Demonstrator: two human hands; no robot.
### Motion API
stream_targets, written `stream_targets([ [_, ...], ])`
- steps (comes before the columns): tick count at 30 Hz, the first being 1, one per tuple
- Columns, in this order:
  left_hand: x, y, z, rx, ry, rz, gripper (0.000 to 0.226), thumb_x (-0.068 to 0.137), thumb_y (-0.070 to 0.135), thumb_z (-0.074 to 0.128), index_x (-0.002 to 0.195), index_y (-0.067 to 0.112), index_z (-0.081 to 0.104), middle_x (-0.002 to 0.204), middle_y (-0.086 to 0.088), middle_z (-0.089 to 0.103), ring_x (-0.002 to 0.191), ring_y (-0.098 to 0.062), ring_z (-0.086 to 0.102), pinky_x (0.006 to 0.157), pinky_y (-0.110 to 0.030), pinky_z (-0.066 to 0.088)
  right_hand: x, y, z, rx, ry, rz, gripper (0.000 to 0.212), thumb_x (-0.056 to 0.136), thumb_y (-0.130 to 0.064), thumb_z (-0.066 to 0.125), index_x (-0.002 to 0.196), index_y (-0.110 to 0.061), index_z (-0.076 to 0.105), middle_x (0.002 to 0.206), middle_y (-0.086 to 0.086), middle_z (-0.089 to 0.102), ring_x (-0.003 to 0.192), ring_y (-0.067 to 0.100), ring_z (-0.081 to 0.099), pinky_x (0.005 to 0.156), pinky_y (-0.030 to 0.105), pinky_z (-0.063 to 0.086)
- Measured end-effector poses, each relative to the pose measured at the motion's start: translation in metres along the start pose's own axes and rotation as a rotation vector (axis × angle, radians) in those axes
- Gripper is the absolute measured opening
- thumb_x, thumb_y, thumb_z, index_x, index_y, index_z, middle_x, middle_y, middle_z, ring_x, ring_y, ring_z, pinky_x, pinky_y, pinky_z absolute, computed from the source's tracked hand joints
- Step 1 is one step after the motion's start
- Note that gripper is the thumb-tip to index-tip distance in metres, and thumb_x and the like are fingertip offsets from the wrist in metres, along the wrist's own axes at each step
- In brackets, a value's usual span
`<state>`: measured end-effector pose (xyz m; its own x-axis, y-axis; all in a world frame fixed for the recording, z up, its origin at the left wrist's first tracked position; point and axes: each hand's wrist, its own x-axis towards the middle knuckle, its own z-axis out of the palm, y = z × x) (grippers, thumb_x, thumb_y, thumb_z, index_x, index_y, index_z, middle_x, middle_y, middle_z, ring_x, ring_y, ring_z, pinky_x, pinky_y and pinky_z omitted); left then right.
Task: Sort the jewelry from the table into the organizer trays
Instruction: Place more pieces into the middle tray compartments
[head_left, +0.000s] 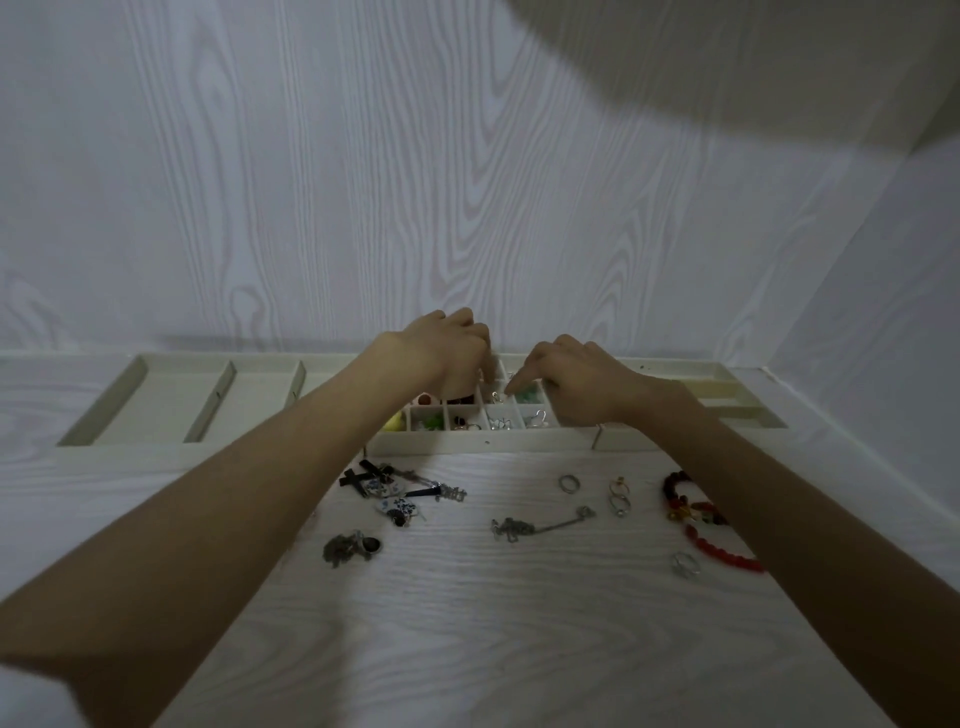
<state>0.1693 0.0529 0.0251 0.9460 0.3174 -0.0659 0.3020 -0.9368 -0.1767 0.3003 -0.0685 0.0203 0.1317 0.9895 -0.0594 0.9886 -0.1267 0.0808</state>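
Note:
Both hands hover over the small-compartment organizer tray (467, 442), which holds earrings and coloured beads. My left hand (441, 348) has its fingers curled downward over the back cells; whether it holds anything is hidden. My right hand (576, 379) points its index finger down into a cell beside green beads (530, 396). On the table lie blue-and-white pendants with black pieces (395, 491), a dark chain clump (350, 548), a silver chain (535, 525), rings (569, 483), gold rings (619, 496), a silver ring (684, 564) and red bead bracelets (701, 525).
A long tray with wide dividers (156, 400) stands at the left along the wall. Another tray with narrow slots (737, 400) sits at the right. White wood-grain walls close in the back and right side.

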Motion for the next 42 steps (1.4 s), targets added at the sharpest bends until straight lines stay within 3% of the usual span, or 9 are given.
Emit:
stream_targets([
  [7,-0.058,0.006,-0.013,-0.251,0.068,-0.028,0.035,0.095,0.021,0.046,0.127,0.030,0.058,0.133,0.003,0.052,0.122,-0.020,0.036,0.096,-0.035,0.039,-0.062,0.014,-0.006,0.282,0.105,0.036,0.047,0.087,0.007,0.043,0.112,-0.023,0.069,0.115,0.007,0.062,0.104,0.020,0.054,0.089,0.036,0.043],
  [10,-0.083,0.020,-0.004,-0.442,0.144,-0.040,0.032,0.094,0.019,0.051,0.122,0.029,0.063,0.129,0.008,0.056,0.121,-0.018,0.042,0.100,-0.040,0.039,-0.097,0.012,0.010,0.429,0.186,0.074,0.035,0.092,0.000,0.047,0.110,-0.020,0.070,0.114,0.002,0.064,0.101,0.008,0.053,0.086,0.021,0.037],
  [14,-0.103,0.031,0.026,-0.669,0.179,-0.056,0.034,0.091,0.011,0.054,0.117,0.029,0.065,0.130,0.008,0.058,0.122,-0.013,0.050,0.100,-0.041,0.043,-0.126,0.006,0.045,0.645,0.301,0.192,0.030,0.092,-0.002,0.050,0.107,-0.019,0.070,0.113,-0.003,0.065,0.107,0.009,0.055,0.080,0.005,0.036],
  [18,-0.133,0.027,0.048,-0.868,0.263,-0.205,0.037,0.089,0.000,0.054,0.114,0.025,0.066,0.122,0.005,0.059,0.112,-0.013,0.054,0.090,-0.029,0.045,-0.136,-0.011,0.070,0.692,0.400,0.171,0.028,0.090,-0.001,0.054,0.102,-0.018,0.072,0.103,-0.004,0.069,0.091,-0.007,0.056,0.083,0.004,0.039],
  [25,-0.179,0.002,0.066,-0.931,0.473,-0.387,0.013,0.085,0.041,0.054,0.088,0.047,0.065,0.098,0.017,0.068,0.088,-0.007,0.063,0.076,-0.038,0.054,-0.106,-0.073,0.061,0.659,0.347,0.013,0.025,0.093,-0.015,0.054,0.108,-0.029,0.068,0.105,-0.012,0.065,0.099,0.005,0.048,0.080,0.012,0.035],
  [30,-0.197,-0.003,0.074,-0.954,0.550,-0.431,0.011,0.087,0.034,0.065,0.087,0.045,0.065,0.084,0.021,0.067,0.085,-0.006,0.062,0.075,-0.037,0.053,-0.078,-0.126,0.056,0.584,0.328,-0.090,0.022,0.092,-0.035,0.057,0.111,-0.029,0.067,0.102,-0.010,0.063,0.096,0.008,0.048,0.082,0.024,0.039],
  [34,-0.201,-0.001,0.080,-0.860,0.472,-0.482,0.011,0.089,0.033,0.061,0.095,0.039,0.069,0.095,0.019,0.067,0.085,0.001,0.059,0.072,-0.025,0.047,-0.063,-0.152,0.060,0.519,0.359,-0.067,0.031,0.086,-0.046,0.062,0.111,-0.028,0.069,0.096,-0.007,0.060,0.093,0.011,0.045,0.079,0.028,0.038],
  [37,-0.197,0.006,0.079,-0.854,0.460,-0.436,0.013,0.089,0.032,0.062,0.099,0.036,0.070,0.096,0.019,0.067,0.086,0.000,0.060,0.070,-0.020,0.046,-0.058,-0.158,0.069,0.458,0.352,-0.053,0.028,0.089,-0.040,0.060,0.113,-0.028,0.069,0.099,-0.004,0.059,0.096,0.014,0.044,0.078,0.027,0.031],
  [42,-0.192,0.006,0.085,-0.789,0.415,-0.406,0.020,0.092,0.026,0.057,0.106,0.035,0.069,0.105,0.012,0.065,0.101,-0.008,0.056,0.081,-0.030,0.046,-0.060,-0.151,0.066,0.490,0.285,-0.089,0.021,0.086,-0.036,0.065,0.106,-0.032,0.071,0.091,-0.011,0.056,0.088,0.007,0.037,0.073,0.025,0.031],
])
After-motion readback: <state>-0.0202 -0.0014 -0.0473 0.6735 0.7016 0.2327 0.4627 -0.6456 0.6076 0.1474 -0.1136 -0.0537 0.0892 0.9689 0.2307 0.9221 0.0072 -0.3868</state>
